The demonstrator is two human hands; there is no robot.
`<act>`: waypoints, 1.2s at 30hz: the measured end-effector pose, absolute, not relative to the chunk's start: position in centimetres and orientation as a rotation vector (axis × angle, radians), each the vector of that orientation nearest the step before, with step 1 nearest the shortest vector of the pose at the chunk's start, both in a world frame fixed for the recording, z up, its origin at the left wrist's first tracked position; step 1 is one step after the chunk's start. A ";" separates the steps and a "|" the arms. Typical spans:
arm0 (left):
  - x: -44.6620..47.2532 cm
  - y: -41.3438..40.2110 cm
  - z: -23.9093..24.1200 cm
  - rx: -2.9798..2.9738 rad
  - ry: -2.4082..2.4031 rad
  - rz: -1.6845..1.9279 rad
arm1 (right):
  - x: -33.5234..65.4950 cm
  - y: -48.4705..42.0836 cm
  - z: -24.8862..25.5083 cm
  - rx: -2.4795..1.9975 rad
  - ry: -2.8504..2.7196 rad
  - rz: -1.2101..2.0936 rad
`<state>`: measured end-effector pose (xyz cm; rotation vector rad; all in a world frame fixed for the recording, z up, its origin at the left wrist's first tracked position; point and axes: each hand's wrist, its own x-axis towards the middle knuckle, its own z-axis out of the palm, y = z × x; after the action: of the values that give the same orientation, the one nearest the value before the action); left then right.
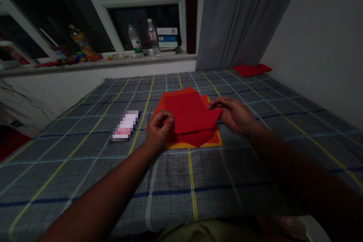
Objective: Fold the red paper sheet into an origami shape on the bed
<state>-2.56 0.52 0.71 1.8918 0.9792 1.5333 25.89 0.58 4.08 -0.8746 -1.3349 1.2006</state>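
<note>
A folded sheet of red paper (195,119) is raised over a loose stack of orange paper (177,92) on the checked cloth. At its left edge, my left hand (159,126) pinches the red paper between thumb and fingers. My right hand (231,113) is by the paper's right corner, fingers stretched out and slightly curved, the thumb hidden behind the paper. Whether the right fingers touch that corner I cannot tell. Below the raised flap, another red layer comes to a point toward me.
A phone (125,125) with a blurred lit screen lies left of the paper. More red paper (248,70) rests at the far right corner. Plastic bottles (153,38) and a stack of books (167,38) stand on the windowsill (113,60). A grey curtain (224,15) hangs behind.
</note>
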 end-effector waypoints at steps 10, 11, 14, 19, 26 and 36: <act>-2.7 -0.7 2.5 2.738 0.506 1.270 | 25.0 -1.3 5.4 -0.894 -2.103 0.333; -2.7 -0.7 2.6 2.825 0.488 1.202 | 24.8 -1.6 5.6 -0.865 -2.160 0.241; -2.7 -0.7 2.7 3.017 0.455 1.104 | 24.7 -2.2 6.0 -0.837 -2.264 0.109; -2.7 -0.7 3.0 3.136 0.532 0.950 | 24.7 -2.4 6.0 -0.875 -2.314 0.021; -2.4 -1.1 4.0 3.193 0.436 0.904 | 24.3 -2.3 5.5 -0.938 -2.416 -0.136; -1.9 -1.2 4.0 3.298 0.425 0.948 | 23.6 -2.2 4.5 -1.040 -2.515 -0.214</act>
<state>-1.86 -1.22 3.96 3.2981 0.4248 0.9484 23.57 -2.15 4.52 -1.0397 -2.5152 -0.2138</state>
